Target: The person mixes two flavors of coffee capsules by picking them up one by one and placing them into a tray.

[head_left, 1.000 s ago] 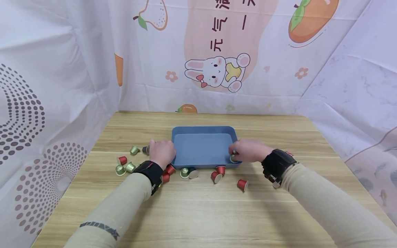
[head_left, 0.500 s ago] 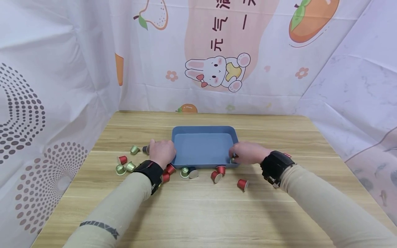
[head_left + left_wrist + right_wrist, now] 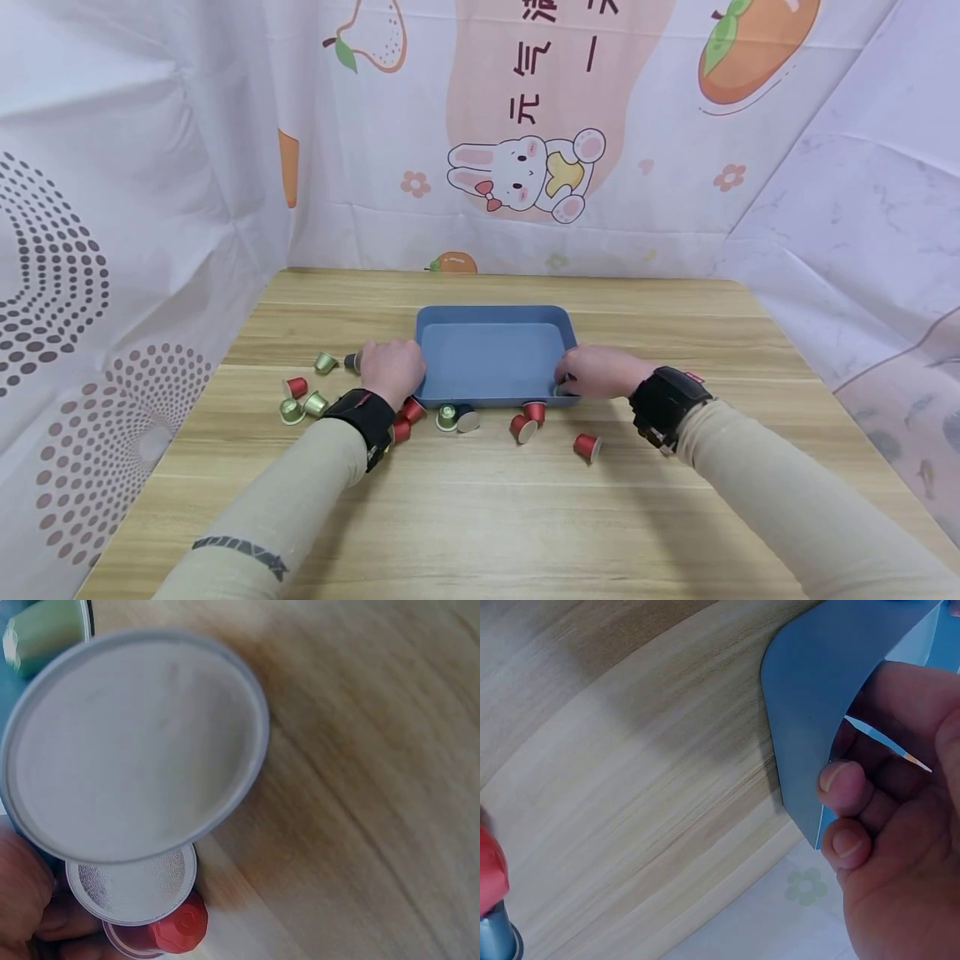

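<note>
A blue tray (image 3: pixel 495 400) lies between my hands. At its front right corner my right hand (image 3: pixel 603 371) curls its fingers just inside the wall, pinching a small green coffee capsule (image 3: pixel 561 389) mostly hidden by the fingers. In the right wrist view, curled fingers (image 3: pixel 844 787) overlap the tray wall. My left hand (image 3: pixel 393 369) is bent at the tray's left edge, beside a dark capsule (image 3: pixel 351 362); I cannot tell what it holds. The left wrist view shows a large pale capsule lid (image 3: pixel 139 746) up close, and a red capsule (image 3: pixel 182 928) near the fingertips.
Green and red capsules lie at the left, among them a red one (image 3: pixel 296 387) and a green one (image 3: pixel 291 411). Along the tray's front lie a green capsule (image 3: pixel 446 417), a dark one (image 3: pixel 467 418) and red ones (image 3: pixel 523 428). Another red capsule (image 3: pixel 587 447) lies nearer me.
My right hand has lowered slightly into the tray corner, and less of the green capsule shows under its fingers. The left hand has stayed in place.
</note>
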Demonstrator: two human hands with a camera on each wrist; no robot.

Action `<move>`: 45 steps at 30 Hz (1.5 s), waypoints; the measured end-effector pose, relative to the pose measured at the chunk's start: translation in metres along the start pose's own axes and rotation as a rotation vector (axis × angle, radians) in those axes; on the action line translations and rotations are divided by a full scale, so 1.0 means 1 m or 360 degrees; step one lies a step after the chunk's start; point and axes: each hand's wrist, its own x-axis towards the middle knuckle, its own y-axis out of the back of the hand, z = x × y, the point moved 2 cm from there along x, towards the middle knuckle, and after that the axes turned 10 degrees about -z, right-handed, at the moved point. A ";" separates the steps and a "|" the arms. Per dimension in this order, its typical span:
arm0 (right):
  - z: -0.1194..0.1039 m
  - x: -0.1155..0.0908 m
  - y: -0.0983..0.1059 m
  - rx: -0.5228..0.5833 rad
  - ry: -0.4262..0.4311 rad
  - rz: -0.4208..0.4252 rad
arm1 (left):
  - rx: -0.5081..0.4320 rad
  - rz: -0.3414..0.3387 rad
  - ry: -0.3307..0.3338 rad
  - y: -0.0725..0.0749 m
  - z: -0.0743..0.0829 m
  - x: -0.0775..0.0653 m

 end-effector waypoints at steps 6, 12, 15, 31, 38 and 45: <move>0.003 0.000 -0.001 -0.0008 -0.0014 0.0010 | 0.0019 -0.0007 0.0007 0.001 0.001 0.000; 0.003 -0.004 0.000 0.0030 0.0013 0.0073 | 0.0033 0.0008 0.0006 0.001 0.000 0.000; 0.003 -0.006 0.003 0.0052 0.0035 0.0116 | 0.0032 0.0023 -0.0002 0.001 0.000 0.001; 0.014 -0.026 0.019 0.0195 -0.0024 0.0157 | 0.0037 0.0055 -0.0016 0.001 0.000 0.001; 0.023 -0.037 0.021 0.0173 -0.0076 0.0178 | 0.0037 0.0047 -0.0009 0.000 0.001 -0.001; 0.034 -0.056 0.018 0.0161 -0.0114 0.0171 | 0.0034 0.0065 -0.0016 0.001 0.002 -0.002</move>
